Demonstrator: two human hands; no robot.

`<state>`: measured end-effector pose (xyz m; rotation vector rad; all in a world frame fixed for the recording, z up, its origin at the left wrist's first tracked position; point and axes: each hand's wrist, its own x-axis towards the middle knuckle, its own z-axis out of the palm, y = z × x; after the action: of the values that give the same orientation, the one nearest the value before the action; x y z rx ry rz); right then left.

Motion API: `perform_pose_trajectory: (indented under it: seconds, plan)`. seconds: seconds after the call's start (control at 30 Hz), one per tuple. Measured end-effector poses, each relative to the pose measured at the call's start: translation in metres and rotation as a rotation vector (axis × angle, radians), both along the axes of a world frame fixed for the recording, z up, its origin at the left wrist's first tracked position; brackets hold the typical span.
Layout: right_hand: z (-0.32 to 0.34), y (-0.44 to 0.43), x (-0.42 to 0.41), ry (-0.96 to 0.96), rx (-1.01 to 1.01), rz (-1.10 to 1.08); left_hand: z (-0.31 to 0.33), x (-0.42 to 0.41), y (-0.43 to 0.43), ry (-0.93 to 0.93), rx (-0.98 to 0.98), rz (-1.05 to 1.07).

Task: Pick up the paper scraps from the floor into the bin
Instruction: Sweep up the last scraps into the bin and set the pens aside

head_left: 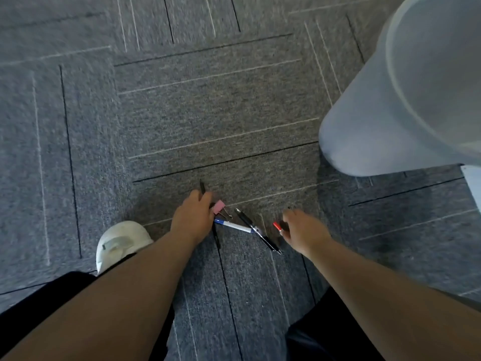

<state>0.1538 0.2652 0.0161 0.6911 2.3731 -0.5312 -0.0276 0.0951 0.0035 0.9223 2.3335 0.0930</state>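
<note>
Left grip [194, 220]: we are clamping it on a black pen [202, 186]
Right grip [303, 230]: it is hovering at a red-capped pen [276, 225]; we cannot tell its state

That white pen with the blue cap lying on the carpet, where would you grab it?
Probably mid-barrel on the white pen, pinched from straight above across its width: it lies flat on the carpet, so nothing slips under it. The black pen crosses its right end, and its blue cap end lies by the left hand.
</note>
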Motion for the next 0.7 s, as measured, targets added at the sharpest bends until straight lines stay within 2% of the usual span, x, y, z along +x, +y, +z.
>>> perform_pose_trajectory:
  seconds: [0.07,0.17,0.3,0.5,0.6,0.7]
  plan:
    - [-0.013,-0.007,0.013,-0.083,-0.006,-0.020,-0.014,0.004,-0.001,-0.025,0.015,0.099]
    - [-0.020,-0.013,0.018,-0.101,0.009,-0.042,-0.024,0.008,0.005,-0.041,0.023,0.235]
    - [-0.018,-0.016,0.012,-0.026,0.046,-0.006,-0.031,0.011,0.008,-0.007,0.077,0.277]
    - [-0.011,-0.031,-0.030,0.119,-0.033,-0.085,-0.029,0.012,-0.002,0.001,0.061,0.248]
    - [-0.016,-0.038,-0.042,0.113,-0.044,-0.084,-0.028,0.010,-0.004,-0.014,0.047,0.275]
    - [-0.021,-0.042,-0.041,0.025,-0.065,-0.035,-0.026,0.011,-0.003,-0.070,0.111,0.396]
